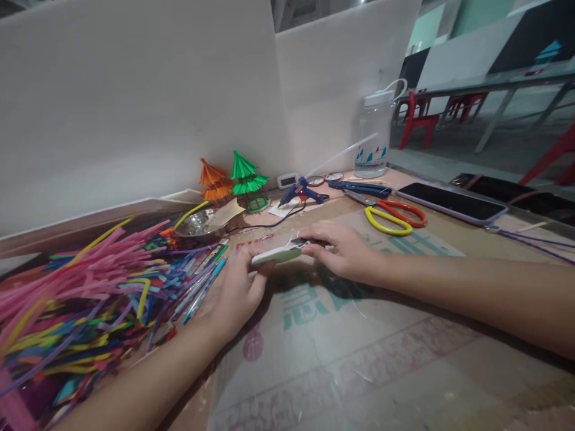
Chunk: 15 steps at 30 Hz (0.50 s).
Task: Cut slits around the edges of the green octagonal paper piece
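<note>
Over the middle of the table, my left hand pinches the left end of a thin, pale piece with a rounded edge, seen almost edge-on. My right hand closes its thumb and fingers at the piece's other end, on or beside a small dark part that is too blurred to name. White wisps stick up there. Behind my hands, a blue hot glue gun with a long glue stick rests on the table. Two small layered roofs, one orange and one green, stand near the white panel.
Many coloured strips pile up at left, with pens and a metal bowl beside them. Scissors, blue-handled pliers, a phone and a plastic bottle lie or stand at the right. A printed sheet covers the table.
</note>
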Motion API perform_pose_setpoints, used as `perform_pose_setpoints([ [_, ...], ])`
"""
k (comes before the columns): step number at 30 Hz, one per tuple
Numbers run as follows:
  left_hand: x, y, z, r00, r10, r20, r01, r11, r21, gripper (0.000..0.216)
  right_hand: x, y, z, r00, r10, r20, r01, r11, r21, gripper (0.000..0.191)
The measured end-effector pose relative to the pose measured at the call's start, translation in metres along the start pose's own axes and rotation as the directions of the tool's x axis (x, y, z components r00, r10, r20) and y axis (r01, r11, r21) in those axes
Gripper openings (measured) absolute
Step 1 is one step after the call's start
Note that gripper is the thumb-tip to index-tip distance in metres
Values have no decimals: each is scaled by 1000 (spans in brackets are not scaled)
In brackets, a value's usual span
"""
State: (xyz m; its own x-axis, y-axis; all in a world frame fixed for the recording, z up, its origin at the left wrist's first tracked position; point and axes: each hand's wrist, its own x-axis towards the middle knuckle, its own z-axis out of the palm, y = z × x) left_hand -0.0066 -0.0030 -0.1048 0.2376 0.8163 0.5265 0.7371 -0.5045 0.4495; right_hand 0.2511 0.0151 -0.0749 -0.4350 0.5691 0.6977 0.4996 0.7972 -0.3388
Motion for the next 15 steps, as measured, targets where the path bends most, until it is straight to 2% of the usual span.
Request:
perform_pose_setpoints([
  [10, 0, 4, -2, 999, 40, 24, -40, 999, -16, 21, 0, -5, 0, 996, -87, -31, 87, 996, 28, 27],
  [15, 0, 7, -6, 998, 57, 34, -57, 998, 7, 18, 0, -6, 0, 997, -74, -37, 75, 997, 36, 26],
])
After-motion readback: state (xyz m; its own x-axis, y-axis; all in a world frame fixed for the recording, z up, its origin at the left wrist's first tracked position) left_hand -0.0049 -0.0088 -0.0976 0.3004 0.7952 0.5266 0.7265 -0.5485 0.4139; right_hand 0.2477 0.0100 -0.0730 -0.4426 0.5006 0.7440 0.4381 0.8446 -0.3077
